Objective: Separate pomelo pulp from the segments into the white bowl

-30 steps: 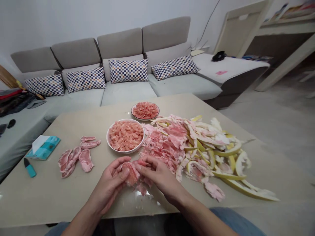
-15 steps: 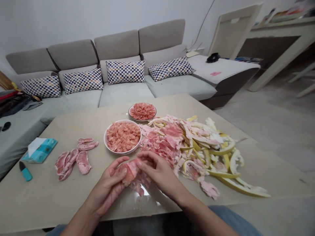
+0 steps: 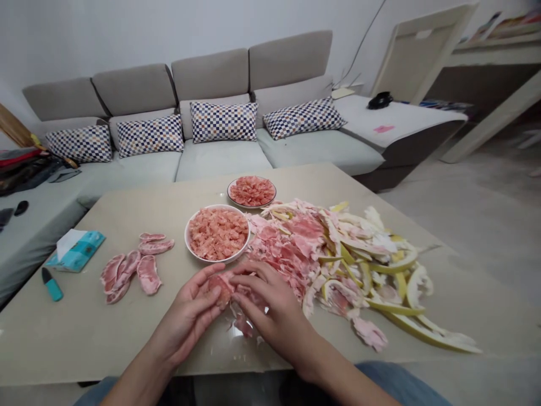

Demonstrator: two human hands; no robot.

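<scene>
Marker: a teal marker (image 3: 52,285) lies on the table (image 3: 84,332) near its left edge, at 9 o'clock from the hands.

Tissues: a teal tissue pack (image 3: 76,251) sits just above the marker, with a white tissue sticking out of it.

Peeled segments: a loose group of whole pink pomelo segments (image 3: 129,270) lies flat on the table at 10 o'clock from the hands, apart from the bowl.

Left hand: the left hand (image 3: 186,318) is palm up, with its fingers curled and spread a little, cradling the pomelo segment against its thumb.

Held segment: the pomelo segment (image 3: 220,288) sits between both hands, just above the table, partly hidden by the fingers.

Bowl: a white bowl (image 3: 218,206) heaped with pink pulp stands at 12 o'clock from the hands, close to them.

Plate: a smaller white plate (image 3: 273,194) of pulp stands beyond the bowl, at 1 o'clock from it.

Right hand: the right hand (image 3: 270,299) is palm down, with its fingers together and arched, pressing over the segment. Pale torn membrane (image 3: 244,324) hangs below it.

Peel: a big heap of pink membrane and yellow pomelo rind (image 3: 329,265) fills the table at 2 to 3 o'clock, touching the bowl's right side and reaching the right hand.
</scene>
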